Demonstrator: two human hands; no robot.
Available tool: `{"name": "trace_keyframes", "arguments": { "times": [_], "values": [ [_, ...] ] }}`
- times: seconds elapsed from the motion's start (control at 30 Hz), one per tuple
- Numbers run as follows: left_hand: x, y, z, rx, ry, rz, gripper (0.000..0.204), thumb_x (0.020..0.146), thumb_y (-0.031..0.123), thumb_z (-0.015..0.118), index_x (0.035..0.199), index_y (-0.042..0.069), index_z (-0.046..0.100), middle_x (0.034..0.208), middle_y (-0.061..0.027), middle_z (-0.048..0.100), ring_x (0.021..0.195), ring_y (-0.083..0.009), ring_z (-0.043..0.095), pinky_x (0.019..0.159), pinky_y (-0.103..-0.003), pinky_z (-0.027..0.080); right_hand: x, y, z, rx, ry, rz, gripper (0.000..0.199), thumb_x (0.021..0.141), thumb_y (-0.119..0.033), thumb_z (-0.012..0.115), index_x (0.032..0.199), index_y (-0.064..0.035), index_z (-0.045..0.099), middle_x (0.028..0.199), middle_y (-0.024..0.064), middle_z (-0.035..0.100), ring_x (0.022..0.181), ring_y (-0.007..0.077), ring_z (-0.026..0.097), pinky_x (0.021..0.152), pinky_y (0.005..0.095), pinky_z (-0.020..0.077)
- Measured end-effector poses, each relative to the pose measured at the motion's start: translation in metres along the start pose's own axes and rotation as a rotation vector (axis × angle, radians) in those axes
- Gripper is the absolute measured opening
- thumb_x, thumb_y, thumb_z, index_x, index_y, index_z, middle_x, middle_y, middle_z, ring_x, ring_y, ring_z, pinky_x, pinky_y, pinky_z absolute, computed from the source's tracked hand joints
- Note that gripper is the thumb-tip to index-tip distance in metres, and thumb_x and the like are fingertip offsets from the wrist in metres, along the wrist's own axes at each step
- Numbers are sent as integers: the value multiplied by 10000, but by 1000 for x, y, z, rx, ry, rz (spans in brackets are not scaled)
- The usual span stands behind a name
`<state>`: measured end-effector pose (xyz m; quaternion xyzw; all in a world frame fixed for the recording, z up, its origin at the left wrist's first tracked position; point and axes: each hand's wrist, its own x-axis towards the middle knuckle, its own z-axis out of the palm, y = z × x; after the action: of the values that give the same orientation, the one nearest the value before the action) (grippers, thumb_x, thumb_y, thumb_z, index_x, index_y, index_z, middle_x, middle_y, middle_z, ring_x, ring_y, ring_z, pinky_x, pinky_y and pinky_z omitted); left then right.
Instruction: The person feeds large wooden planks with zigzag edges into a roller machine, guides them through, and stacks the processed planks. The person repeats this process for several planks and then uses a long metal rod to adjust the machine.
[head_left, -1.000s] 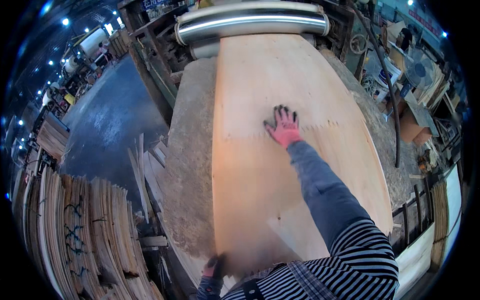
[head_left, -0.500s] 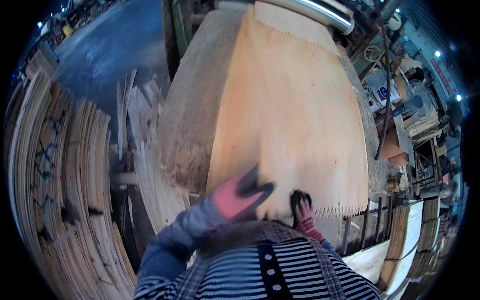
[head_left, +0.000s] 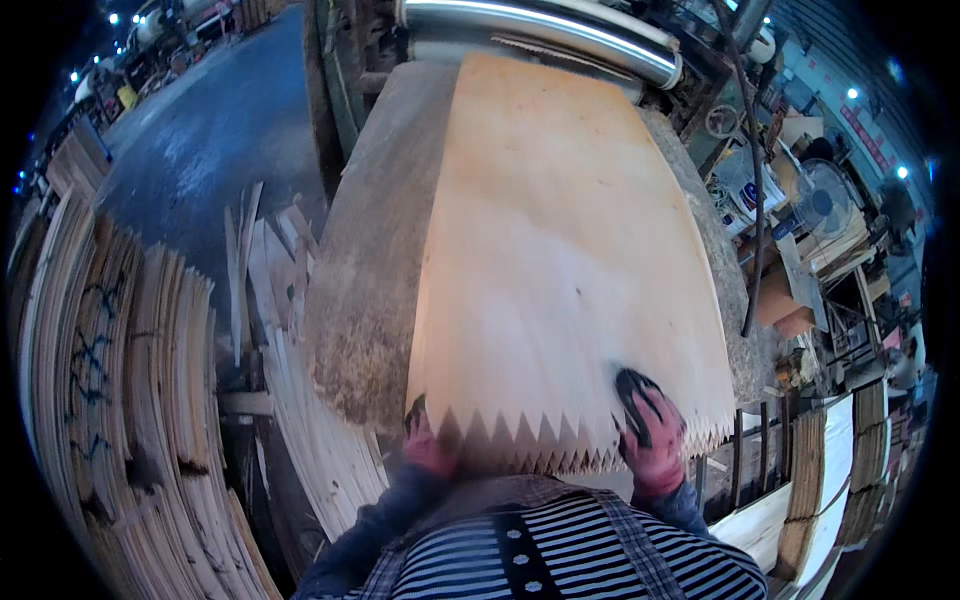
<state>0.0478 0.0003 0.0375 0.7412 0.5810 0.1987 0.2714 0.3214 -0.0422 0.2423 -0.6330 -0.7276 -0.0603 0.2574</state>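
Observation:
A pale wood veneer sheet (head_left: 570,260) with a jagged near edge lies on top of several like sheets, on a worn board table. At its near left corner is my left hand (head_left: 430,448), in a pink glove with black fingertips, closed on the edge. My right hand (head_left: 656,436), gloved alike, grips the near edge towards the right, its dark fingers bent over the top face. The undersides of both grips are hidden. Beyond the sheet's far end runs a shiny metal roller (head_left: 540,32), with the jagged end of another sheet (head_left: 560,55) beside it.
Stacked veneer (head_left: 120,380) stands on the left, with loose wood strips (head_left: 300,340) beside the table (head_left: 365,240). To the right are a dark upright rod (head_left: 757,200), a fan (head_left: 818,200), a white bucket (head_left: 742,190) and bundled sheets (head_left: 815,470).
The upper sheet has gone forward to the roller, leaving only its jagged end showing. My left hand has moved down to the near left corner; my right hand has shifted right onto the edge.

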Motion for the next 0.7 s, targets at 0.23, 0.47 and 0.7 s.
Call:
{"name": "trace_keyframes", "arguments": {
  "times": [0.23,0.47,0.7],
  "values": [
    [19,2,-37,-638,-36,-294,524,799,221,498,1234,4,304,1174,-207,422,1099,-273,410,908,-334,326,126,64,88,0,136,-104,380,658,-177,615,1025,-107,545,1014,111,542,928,274,520,786,365,418],
    [35,-23,-44,-822,-98,-492,431,790,206,551,1164,42,410,957,-107,555,840,-158,544,726,-259,437,228,130,175,-49,27,-51,383,743,-256,533,1102,-129,494,1133,105,478,1060,240,436,895,376,336],
    [45,-4,-67,-810,-122,-420,431,777,145,584,1180,105,437,782,-30,557,608,-106,526,518,-235,451,137,82,170,10,-167,-139,496,771,-336,494,1198,-100,401,1213,142,389,1144,305,330,984,425,212]
  ]
}}
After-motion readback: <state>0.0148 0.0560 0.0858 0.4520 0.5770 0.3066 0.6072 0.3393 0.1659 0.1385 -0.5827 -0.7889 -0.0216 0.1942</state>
